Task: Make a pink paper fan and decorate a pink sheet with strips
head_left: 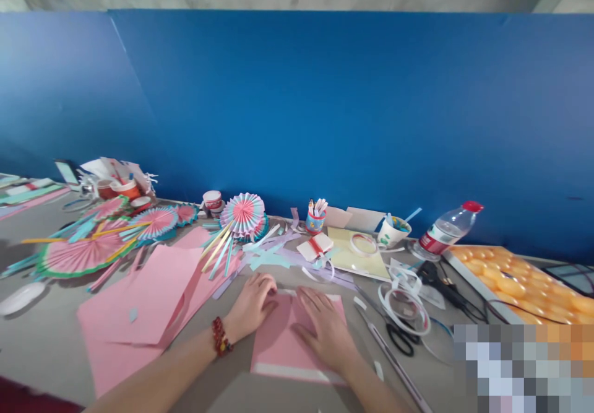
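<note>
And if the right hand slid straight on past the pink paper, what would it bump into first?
Probably the pale blue paper strips ahead, though depth is hard to tell here.

Grey tabletop (223, 388) bearing, from left to right: pleated paper fans (83, 255), large pink sheets (155, 286), a white-edged pink sheet (273, 345) lying flat, a pale yellow sheet (342, 247), black-handled scissors (407, 351) and a red-capped plastic bottle (443, 234).

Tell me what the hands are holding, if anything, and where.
The right hand lies flat on the pink sheet, not gripping it. The left hand curls at the sheet's far left corner; whether it pinches cannot be told.
</note>
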